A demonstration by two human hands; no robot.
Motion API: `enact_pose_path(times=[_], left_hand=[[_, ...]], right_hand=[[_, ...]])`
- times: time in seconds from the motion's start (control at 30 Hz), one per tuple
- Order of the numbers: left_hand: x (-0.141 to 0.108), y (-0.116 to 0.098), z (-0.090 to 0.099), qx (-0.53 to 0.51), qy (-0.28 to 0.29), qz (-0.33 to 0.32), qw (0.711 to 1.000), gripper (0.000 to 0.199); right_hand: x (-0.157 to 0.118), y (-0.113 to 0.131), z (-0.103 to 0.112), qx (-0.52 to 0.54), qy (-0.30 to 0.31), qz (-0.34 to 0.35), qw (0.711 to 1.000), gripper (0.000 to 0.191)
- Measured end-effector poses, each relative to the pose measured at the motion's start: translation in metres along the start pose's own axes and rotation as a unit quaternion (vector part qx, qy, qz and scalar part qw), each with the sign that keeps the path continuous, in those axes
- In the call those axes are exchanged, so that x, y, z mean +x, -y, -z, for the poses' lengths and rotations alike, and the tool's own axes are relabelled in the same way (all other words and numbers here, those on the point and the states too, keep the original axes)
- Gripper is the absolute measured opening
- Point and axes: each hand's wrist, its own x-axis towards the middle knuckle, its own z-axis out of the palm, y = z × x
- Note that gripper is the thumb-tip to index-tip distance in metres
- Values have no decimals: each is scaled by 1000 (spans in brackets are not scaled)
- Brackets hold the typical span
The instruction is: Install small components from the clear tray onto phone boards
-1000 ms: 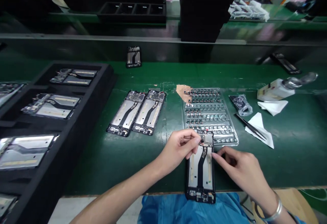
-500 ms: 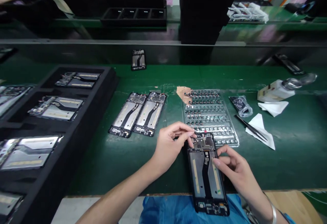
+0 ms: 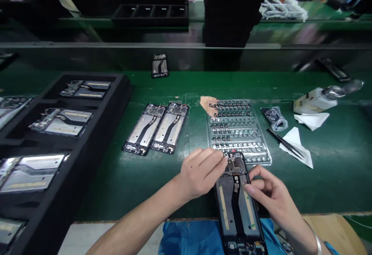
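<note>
An opened phone point(image 3: 236, 204), back off with its circuit board and black flex cable showing, tilts over the table's front edge above my lap. My right hand point(image 3: 271, 193) grips its right edge between thumb and fingers. Over the upper left corner of the phone, my left hand point(image 3: 202, 171) is closed with its fingers curled down. Its fingertips are hidden, so what they pinch cannot be seen. A small pale square point(image 3: 226, 155) shows beside them. Just beyond the phone lies a clear plastic tray point(image 3: 261, 146) with rows of small parts.
Two opened phones point(image 3: 155, 129) lie left of the tray; another phone point(image 3: 159, 66) is farther back. A black foam tray point(image 3: 116, 100) of phones fills the left side. Tweezers point(image 3: 286, 143), a white cloth point(image 3: 296, 142), a bagged part point(image 3: 273, 117) and a white bottle point(image 3: 315, 100) are at right.
My left hand has turned over, from a visible thumb-and-finger pinch to knuckles up, covering the phone's upper left corner. The phone has shifted slightly down and right, with my right hand still on it.
</note>
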Motion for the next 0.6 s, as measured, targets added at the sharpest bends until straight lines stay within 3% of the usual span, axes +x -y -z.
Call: enact_pose_path(times=[0.23,0.3,0.37,0.43,0.5,0.57,0.6], left_hand=[[5,0,6,4,72,-10,997,22],[8,-2,8,-54,63,36,996,20],[12,-5,9,-161,46,139,976,20],[15,-7,9,-306,59,279,908,27],[16,-9,7,-451,109,388,796,31],[16,-9,4,-545,142,433,704,26],[16,-10,2,-567,146,440,681,23]], right_hand=[[3,-1,6,-5,2,12,1000,28],[3,-2,8,2,-5,15,1000,27],[2,-3,10,7,-12,18,1000,27],[1,-4,11,11,-11,21,1000,27],[2,-1,12,6,0,26,1000,26],[7,5,14,-22,12,40,999,24],[11,10,14,-48,16,58,997,23]])
